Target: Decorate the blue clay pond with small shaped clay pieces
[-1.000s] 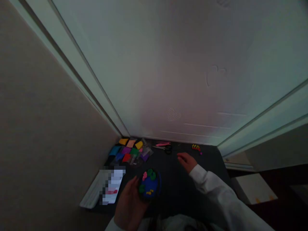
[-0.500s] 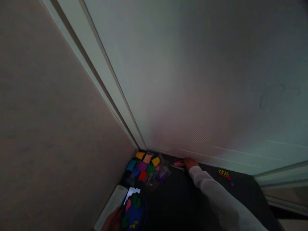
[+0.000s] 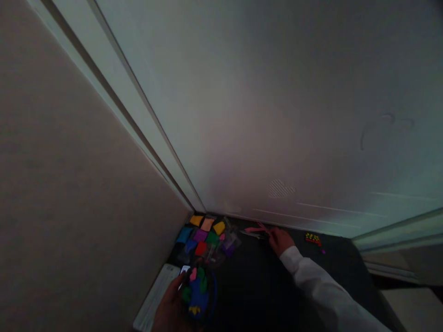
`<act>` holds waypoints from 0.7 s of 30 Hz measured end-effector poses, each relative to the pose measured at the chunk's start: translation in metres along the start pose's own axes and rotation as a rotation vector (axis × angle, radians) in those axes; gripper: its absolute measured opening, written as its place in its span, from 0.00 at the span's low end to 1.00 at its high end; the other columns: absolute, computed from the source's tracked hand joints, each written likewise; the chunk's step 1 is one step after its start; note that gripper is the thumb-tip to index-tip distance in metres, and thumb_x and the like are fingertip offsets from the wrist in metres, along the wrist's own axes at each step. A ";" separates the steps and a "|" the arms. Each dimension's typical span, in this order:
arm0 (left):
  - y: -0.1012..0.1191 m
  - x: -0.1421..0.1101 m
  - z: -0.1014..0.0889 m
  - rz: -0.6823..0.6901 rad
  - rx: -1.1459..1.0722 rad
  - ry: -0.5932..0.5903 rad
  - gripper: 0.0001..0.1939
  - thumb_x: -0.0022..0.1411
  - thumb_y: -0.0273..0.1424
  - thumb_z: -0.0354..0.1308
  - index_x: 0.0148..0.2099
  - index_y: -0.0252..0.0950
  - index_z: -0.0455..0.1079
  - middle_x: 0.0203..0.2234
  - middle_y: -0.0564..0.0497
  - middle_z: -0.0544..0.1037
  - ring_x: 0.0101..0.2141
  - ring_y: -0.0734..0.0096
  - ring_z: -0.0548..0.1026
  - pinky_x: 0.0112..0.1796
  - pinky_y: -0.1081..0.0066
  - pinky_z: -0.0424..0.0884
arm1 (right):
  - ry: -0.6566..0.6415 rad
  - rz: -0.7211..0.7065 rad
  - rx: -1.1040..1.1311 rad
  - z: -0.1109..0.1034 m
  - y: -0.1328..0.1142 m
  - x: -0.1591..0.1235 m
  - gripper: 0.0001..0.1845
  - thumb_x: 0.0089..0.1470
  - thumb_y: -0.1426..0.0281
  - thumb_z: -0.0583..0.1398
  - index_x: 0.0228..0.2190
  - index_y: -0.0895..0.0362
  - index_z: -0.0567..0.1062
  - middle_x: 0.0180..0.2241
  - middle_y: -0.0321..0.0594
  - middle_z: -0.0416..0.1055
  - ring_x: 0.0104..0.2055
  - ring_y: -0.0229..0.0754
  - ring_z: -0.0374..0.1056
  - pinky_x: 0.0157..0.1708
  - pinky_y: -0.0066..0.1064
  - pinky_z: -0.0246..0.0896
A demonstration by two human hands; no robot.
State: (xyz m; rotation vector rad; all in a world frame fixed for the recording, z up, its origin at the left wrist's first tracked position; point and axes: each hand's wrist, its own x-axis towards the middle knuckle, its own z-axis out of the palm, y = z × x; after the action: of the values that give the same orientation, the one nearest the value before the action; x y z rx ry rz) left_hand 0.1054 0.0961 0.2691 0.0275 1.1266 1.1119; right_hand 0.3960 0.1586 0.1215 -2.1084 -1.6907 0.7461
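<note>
My left hand (image 3: 171,304) is closed on the edge of a small round clay pond model (image 3: 200,293), tilted up toward me. Its surface is blue, with green leaf shapes, a pink flower and yellow bits on top. At the back of the dark table, my right hand (image 3: 279,240) pinches the end of a thin pink modelling tool (image 3: 263,227), which slants up from the fingers. Another pink tool (image 3: 252,229) lies beside it. Scissors (image 3: 252,234) rest just in front, their handles partly hidden by the right hand.
Several coloured clay packets (image 3: 200,248) lie at the back left. A phone (image 3: 185,269) and a long white object (image 3: 157,295) are by the left wall. Farther right sits a red piece with yellow dots (image 3: 313,238). A white wall (image 3: 238,152) rises behind the table (image 3: 249,286).
My right hand has reached to the back of the table and taken hold of a pink tool, turning it. The pond model stays in my left hand, while the view has swung left.
</note>
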 end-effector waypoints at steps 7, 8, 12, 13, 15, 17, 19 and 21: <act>-0.035 -0.019 0.042 -0.215 -0.049 -0.230 0.13 0.56 0.23 0.48 0.40 0.36 0.71 0.34 0.47 0.78 0.39 0.60 0.74 0.44 0.56 0.67 | 0.271 0.235 0.676 -0.036 0.064 -0.123 0.13 0.43 0.61 0.59 0.29 0.57 0.70 0.25 0.38 0.70 0.26 0.40 0.66 0.28 0.35 0.62; -0.042 -0.021 0.048 -0.236 -0.070 -0.271 0.13 0.57 0.24 0.48 0.41 0.35 0.70 0.35 0.46 0.78 0.39 0.60 0.74 0.44 0.55 0.66 | 0.315 0.269 0.768 -0.041 0.072 -0.139 0.15 0.40 0.58 0.60 0.27 0.57 0.70 0.24 0.37 0.69 0.24 0.39 0.64 0.26 0.34 0.61; -0.071 -0.029 0.068 -0.320 -0.180 -0.512 0.15 0.60 0.29 0.45 0.44 0.35 0.70 0.39 0.44 0.76 0.43 0.58 0.71 0.45 0.55 0.65 | 0.459 0.337 1.099 -0.070 0.093 -0.186 0.20 0.33 0.53 0.62 0.24 0.56 0.69 0.17 0.30 0.62 0.18 0.33 0.59 0.19 0.28 0.57; -0.077 -0.032 0.073 -0.334 -0.198 -0.559 0.15 0.60 0.30 0.44 0.44 0.35 0.70 0.40 0.43 0.75 0.44 0.58 0.70 0.45 0.56 0.65 | 0.481 0.338 1.167 -0.079 0.095 -0.193 0.20 0.33 0.53 0.62 0.24 0.55 0.69 0.15 0.28 0.59 0.17 0.32 0.57 0.19 0.27 0.56; -0.086 -0.039 0.083 -0.358 -0.215 -0.627 0.16 0.60 0.31 0.44 0.44 0.34 0.70 0.42 0.43 0.74 0.46 0.58 0.69 0.45 0.57 0.65 | 0.514 0.330 1.282 -0.098 0.097 -0.204 0.19 0.35 0.52 0.61 0.22 0.54 0.67 0.13 0.26 0.54 0.16 0.29 0.53 0.18 0.25 0.55; -0.092 -0.045 0.092 -0.372 -0.217 -0.671 0.17 0.60 0.32 0.43 0.46 0.34 0.69 0.43 0.42 0.73 0.47 0.58 0.67 0.45 0.58 0.64 | 0.523 0.308 1.424 -0.118 0.093 -0.212 0.20 0.38 0.52 0.60 0.17 0.55 0.62 0.13 0.26 0.52 0.15 0.28 0.51 0.18 0.25 0.56; -0.094 -0.051 0.101 -0.376 -0.224 -0.711 0.17 0.61 0.31 0.42 0.47 0.37 0.68 0.43 0.43 0.73 0.48 0.59 0.67 0.45 0.58 0.64 | 0.457 0.246 1.757 -0.137 0.082 -0.216 0.19 0.39 0.58 0.62 0.16 0.56 0.59 0.13 0.25 0.51 0.15 0.28 0.51 0.19 0.25 0.59; -0.092 -0.058 0.108 -0.391 -0.236 -0.754 0.17 0.61 0.31 0.41 0.48 0.43 0.66 0.43 0.47 0.73 0.47 0.60 0.67 0.45 0.56 0.63 | 0.400 0.213 1.905 -0.156 0.063 -0.219 0.18 0.39 0.62 0.63 0.16 0.56 0.58 0.14 0.26 0.53 0.16 0.29 0.53 0.20 0.25 0.61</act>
State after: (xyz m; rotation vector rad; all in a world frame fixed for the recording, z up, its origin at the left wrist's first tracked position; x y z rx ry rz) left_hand 0.2477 0.0615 0.3148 0.0363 0.3017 0.7654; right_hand 0.5035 -0.0585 0.2532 -0.8158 -0.0527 1.1193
